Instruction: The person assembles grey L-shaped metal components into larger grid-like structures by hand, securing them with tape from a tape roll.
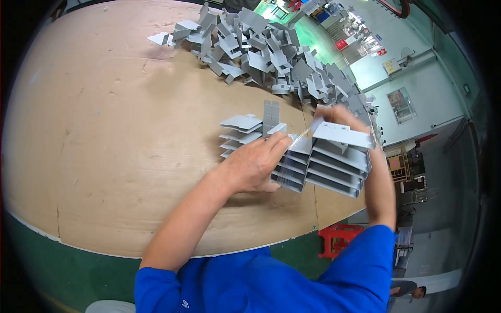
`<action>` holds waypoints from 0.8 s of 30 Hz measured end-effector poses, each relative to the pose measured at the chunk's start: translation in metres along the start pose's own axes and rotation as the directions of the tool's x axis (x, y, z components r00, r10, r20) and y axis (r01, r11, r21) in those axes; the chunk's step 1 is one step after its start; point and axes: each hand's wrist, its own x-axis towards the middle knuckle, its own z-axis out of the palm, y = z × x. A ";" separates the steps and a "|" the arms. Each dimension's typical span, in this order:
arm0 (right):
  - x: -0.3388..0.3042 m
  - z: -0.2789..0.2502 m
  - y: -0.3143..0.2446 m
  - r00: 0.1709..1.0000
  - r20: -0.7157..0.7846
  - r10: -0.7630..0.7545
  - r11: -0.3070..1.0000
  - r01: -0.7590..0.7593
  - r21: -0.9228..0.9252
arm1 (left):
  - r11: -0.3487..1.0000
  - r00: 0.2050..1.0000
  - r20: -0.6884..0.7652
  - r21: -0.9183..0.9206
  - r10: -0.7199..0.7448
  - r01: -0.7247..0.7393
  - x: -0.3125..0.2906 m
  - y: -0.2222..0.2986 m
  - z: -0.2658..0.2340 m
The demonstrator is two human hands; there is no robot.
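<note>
A stack of bent grey sheet-metal brackets (336, 167) stands on the brown table, its layers nested one above another. Around the stack's middle runs a strip of clear plastic film (298, 140), slanting up toward the far side. My left hand (259, 161) is closed on the middle of the stack, thumb low and fingers over the top. Behind the stack's far right side is my right hand (339, 116), smeared by motion, near the upper end of the film. Its fingers are mostly hidden, so its grip does not show.
A large heap of loose grey brackets (255, 47) covers the table's far side. The brown table top (104, 135) extends left, with its front edge close to my body. A red plastic stool (339, 239) stands below the table at right. Another person (409, 288) is at lower right.
</note>
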 end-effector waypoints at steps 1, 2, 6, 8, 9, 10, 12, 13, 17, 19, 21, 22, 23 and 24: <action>-0.012 0.006 0.021 1.000 -0.003 0.017 1.000 -0.017 0.002 | 0.999 1.000 -0.007 -0.021 -0.025 0.025 0.003 0.003 -0.002; -0.035 0.041 0.032 0.991 -0.087 0.104 0.992 -0.097 0.080 | 0.998 0.999 -0.012 -0.045 -0.047 0.046 0.006 0.005 -0.002; -0.095 0.231 -0.008 0.860 -0.320 0.397 0.873 -0.246 0.420 | 0.995 0.990 -0.091 -0.003 -0.104 0.104 0.015 0.001 0.004; -0.095 0.211 -0.096 0.816 -0.397 0.421 0.749 -0.066 0.660 | 0.989 0.987 -0.062 0.003 -0.148 0.149 0.013 -0.002 0.001; -0.095 0.192 -0.118 0.808 -0.397 0.435 0.746 -0.077 0.661 | 0.986 0.985 -0.052 0.005 -0.164 0.164 0.017 0.000 0.002; -0.095 0.173 -0.136 0.804 -0.507 0.312 0.873 -0.032 0.487 | 0.985 0.984 -0.041 0.006 -0.172 0.172 0.022 0.001 0.002; -0.090 0.135 -0.162 0.792 -0.586 0.169 0.959 0.006 0.285 | 0.996 0.989 -0.128 0.038 -0.079 0.085 0.023 -0.001 0.006; -0.086 0.116 -0.170 0.857 -0.515 -0.019 0.999 -0.010 -0.053 | 0.995 0.990 -0.116 0.047 -0.079 0.085 0.023 -0.001 0.006; -0.053 0.039 -0.193 0.851 -0.327 -0.411 0.756 0.118 -0.644 | 0.995 0.998 -0.051 0.091 -0.033 0.037 0.018 -0.010 0.012; -0.016 0.000 -0.188 0.824 -0.226 -0.519 0.575 0.141 -0.806 | 0.994 1.000 0.000 0.106 -0.027 0.027 0.007 -0.011 0.012; 0.021 -0.043 -0.152 0.898 -0.103 -0.427 0.633 0.216 -0.744 | 1.000 0.997 0.081 -0.016 -0.016 0.017 0.012 0.000 0.002; 0.036 -0.061 -0.132 0.950 -0.056 -0.306 0.685 0.179 -0.707 | 1.000 0.997 0.070 -0.009 -0.017 0.018 0.011 0.000 0.001; 0.045 -0.068 -0.102 0.984 -0.032 -0.178 0.719 0.108 -0.687 | 1.000 0.999 0.052 -0.001 0.003 -0.003 0.011 -0.003 0.003; 0.041 -0.064 -0.066 0.998 -0.038 -0.059 0.829 0.028 -0.559 | 1.000 0.999 0.038 -0.004 0.027 -0.027 0.011 -0.004 0.005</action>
